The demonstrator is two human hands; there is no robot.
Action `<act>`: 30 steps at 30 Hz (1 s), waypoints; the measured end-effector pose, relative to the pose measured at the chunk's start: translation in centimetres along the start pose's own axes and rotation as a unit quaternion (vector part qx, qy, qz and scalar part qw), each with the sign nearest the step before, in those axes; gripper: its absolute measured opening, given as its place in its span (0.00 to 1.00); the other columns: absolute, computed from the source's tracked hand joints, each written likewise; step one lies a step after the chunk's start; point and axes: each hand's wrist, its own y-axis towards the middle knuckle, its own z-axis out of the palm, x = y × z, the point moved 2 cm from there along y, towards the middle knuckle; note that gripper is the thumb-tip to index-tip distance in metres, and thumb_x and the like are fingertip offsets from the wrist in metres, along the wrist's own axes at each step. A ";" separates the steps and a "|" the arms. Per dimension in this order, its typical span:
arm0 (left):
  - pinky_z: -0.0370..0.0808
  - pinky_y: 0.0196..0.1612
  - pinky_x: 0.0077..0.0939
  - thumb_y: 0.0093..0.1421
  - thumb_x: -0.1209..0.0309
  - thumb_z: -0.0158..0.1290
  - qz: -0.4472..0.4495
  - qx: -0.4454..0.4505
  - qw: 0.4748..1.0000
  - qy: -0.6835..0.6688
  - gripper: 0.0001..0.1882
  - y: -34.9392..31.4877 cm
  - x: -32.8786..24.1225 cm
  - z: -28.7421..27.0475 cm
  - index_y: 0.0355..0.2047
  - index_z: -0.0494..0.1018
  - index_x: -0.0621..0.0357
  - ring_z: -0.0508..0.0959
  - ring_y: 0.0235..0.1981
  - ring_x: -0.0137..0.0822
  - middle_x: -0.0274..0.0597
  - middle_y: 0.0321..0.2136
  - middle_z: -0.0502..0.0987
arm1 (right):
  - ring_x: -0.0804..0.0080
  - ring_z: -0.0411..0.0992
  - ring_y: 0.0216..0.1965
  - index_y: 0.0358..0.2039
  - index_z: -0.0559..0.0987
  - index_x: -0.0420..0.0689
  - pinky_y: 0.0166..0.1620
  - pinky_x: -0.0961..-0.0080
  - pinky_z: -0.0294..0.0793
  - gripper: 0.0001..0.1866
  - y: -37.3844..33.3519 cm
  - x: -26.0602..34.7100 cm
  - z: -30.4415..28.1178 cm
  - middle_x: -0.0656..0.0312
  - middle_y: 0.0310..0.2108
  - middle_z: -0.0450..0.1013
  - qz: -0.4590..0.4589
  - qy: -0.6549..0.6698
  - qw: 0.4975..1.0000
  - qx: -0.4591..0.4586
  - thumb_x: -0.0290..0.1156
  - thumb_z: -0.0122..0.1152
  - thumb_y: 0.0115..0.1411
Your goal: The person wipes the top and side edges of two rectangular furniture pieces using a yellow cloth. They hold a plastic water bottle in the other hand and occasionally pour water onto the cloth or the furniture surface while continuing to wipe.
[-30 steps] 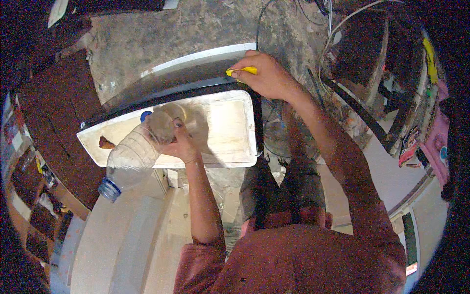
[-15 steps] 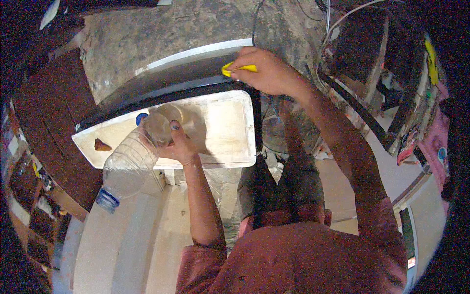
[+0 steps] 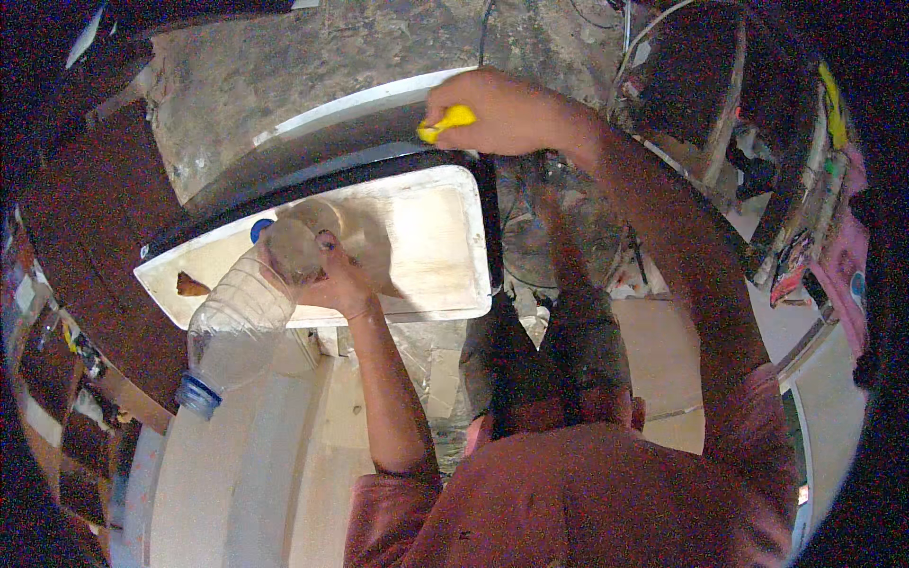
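Note:
A large clear plastic bottle (image 3: 239, 305), with a blue neck end (image 3: 199, 396) pointing down and left, is gripped near its base by my left hand (image 3: 333, 284). It is held over a pale shallow board with a raised white rim (image 3: 431, 237). My right hand (image 3: 507, 112) is closed around a small yellow object (image 3: 449, 123) whose kind I cannot make out. That hand is above a dark glossy panel edge (image 3: 360, 133) beyond the board. Beside the bottle's base there is a blue round cap (image 3: 260, 229). A small brown shard (image 3: 192, 284) lies toward the board's left end.
Stained bare concrete floor (image 3: 322, 62) stretches out at the far side. Dark brown boards (image 3: 85, 218) stand at the left, and pale panels (image 3: 218, 473) are at lower left. Clutter with a pink cloth (image 3: 838, 293) lines the right. A cable (image 3: 485, 38) runs across the floor.
My right hand has shifted slightly left and turned, so the yellow object now slants upward to the right. The left hand still holds the bottle in nearly the same pose.

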 end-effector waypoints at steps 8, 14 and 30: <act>0.67 0.62 0.41 0.50 0.71 0.67 0.007 0.003 1.000 -0.002 0.36 0.0 0.4 -0.3 0.58 0.65 0.61 0.69 0.58 0.43 0.45 0.56 0.69 | 0.66 0.77 0.36 0.39 0.79 0.41 0.41 0.70 0.75 0.13 -3.2 0.0 -3.2 0.56 0.33 0.78 0.024 0.003 0.999 -0.030 0.35 0.67 0.58; 0.66 0.61 0.42 0.50 0.66 0.68 0.008 -0.001 1.000 0.014 0.35 0.1 -0.4 0.0 0.57 0.66 0.62 0.69 0.57 0.43 0.45 0.55 0.69 | 0.70 0.76 0.35 0.40 0.79 0.40 0.41 0.72 0.75 0.13 -2.1 -0.8 -0.2 0.58 0.32 0.77 -0.025 0.048 0.997 -0.053 0.35 0.66 0.59; 0.66 0.60 0.38 0.48 0.74 0.62 0.000 0.002 1.000 -0.029 0.34 0.0 -0.5 0.0 0.57 0.65 0.65 0.69 0.55 0.41 0.45 0.54 0.69 | 0.67 0.77 0.39 0.43 0.78 0.42 0.45 0.72 0.75 0.15 -7.4 0.6 0.6 0.56 0.37 0.78 0.092 0.049 0.979 -0.177 0.33 0.67 0.57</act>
